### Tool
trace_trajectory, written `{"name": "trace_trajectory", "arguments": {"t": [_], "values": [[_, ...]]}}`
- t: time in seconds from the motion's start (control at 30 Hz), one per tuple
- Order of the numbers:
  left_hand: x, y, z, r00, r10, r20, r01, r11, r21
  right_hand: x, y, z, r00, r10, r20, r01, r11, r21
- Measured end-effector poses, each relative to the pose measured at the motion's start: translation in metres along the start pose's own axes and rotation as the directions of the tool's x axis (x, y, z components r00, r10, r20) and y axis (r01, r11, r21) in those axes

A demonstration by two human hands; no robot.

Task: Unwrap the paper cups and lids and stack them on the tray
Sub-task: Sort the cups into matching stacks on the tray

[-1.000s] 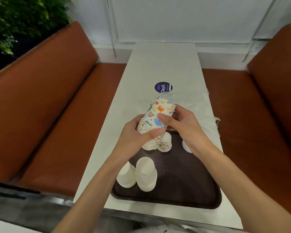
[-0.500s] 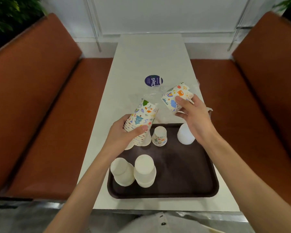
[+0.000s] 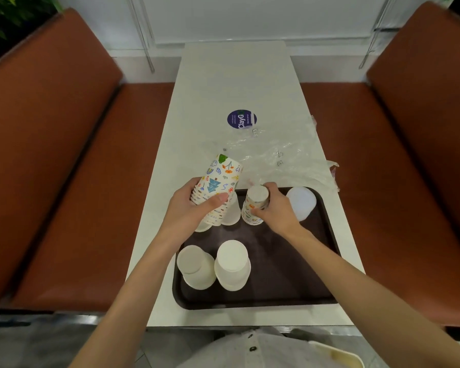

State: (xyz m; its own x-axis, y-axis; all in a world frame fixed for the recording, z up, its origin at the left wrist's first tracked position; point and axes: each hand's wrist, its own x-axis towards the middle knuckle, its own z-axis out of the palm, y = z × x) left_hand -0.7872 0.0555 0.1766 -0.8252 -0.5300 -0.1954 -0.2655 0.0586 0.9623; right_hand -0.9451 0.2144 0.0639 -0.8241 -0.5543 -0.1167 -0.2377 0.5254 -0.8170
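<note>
Paper cups with printed doodles were being dealt out: the left hand gripped the nested stack, tilted above the dark tray's far-left corner, while the right hand pinched one upturned cup seated on the tray's far edge. Pressing it squarely down before letting go would likely keep it steady. Beyond the tray, a round sticker on the surface read "ClayG".

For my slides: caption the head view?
Left hand holds printed cup stack; right hand sets a cup on the tray.
</note>
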Motion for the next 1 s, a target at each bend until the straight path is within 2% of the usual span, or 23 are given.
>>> {"name": "trace_trajectory", "arguments": {"t": [0.17, 0.4, 0.57, 0.67, 0.77, 0.83, 0.93, 1.0], "values": [[-0.003, -0.004, 0.000, 1.000, -0.001, 0.006, 0.001, 1.000, 0.005, 0.000, 0.020, 0.011, 0.999, 0.030, 0.014, -0.028, 0.992, -0.125], [-0.004, -0.002, 0.002, 0.999, 0.020, 0.045, -0.019, 0.999, -0.028, 0.003, 0.022, 0.006, 0.998, 0.063, 0.003, -0.062, 0.982, -0.180], [-0.001, 0.002, 0.007, 0.998, 0.020, 0.065, -0.017, 0.999, -0.046, 0.002, 0.006, -0.002, 0.991, 0.129, 0.045, -0.111, 0.950, -0.292], [0.000, 0.005, 0.010, 0.996, 0.023, 0.082, -0.017, 0.997, -0.071, -0.009, -0.020, -0.016, 0.991, 0.116, 0.062, -0.091, 0.945, -0.313], [0.001, 0.006, 0.015, 0.995, 0.015, 0.100, -0.007, 0.997, -0.076, -0.022, -0.051, -0.040, 1.000, 0.005, -0.024, -0.009, 0.989, -0.151], [0.002, 0.005, 0.018, 0.994, 0.007, 0.105, 0.001, 0.997, -0.075, -0.030, -0.074, -0.056, 0.998, -0.012, -0.059, 0.018, 0.994, 0.111], [0.002, 0.005, 0.024, 0.993, 0.007, 0.121, 0.000, 0.998, -0.056, -0.038, -0.103, -0.070, 0.999, 0.007, 0.053, -0.034, 0.852, 0.522], [0.002, 0.007, 0.028, 0.991, 0.015, 0.131, -0.008, 0.998, -0.055, -0.040, -0.113, -0.073, 0.996, -0.019, 0.089, -0.035, 0.827, 0.562]]}}
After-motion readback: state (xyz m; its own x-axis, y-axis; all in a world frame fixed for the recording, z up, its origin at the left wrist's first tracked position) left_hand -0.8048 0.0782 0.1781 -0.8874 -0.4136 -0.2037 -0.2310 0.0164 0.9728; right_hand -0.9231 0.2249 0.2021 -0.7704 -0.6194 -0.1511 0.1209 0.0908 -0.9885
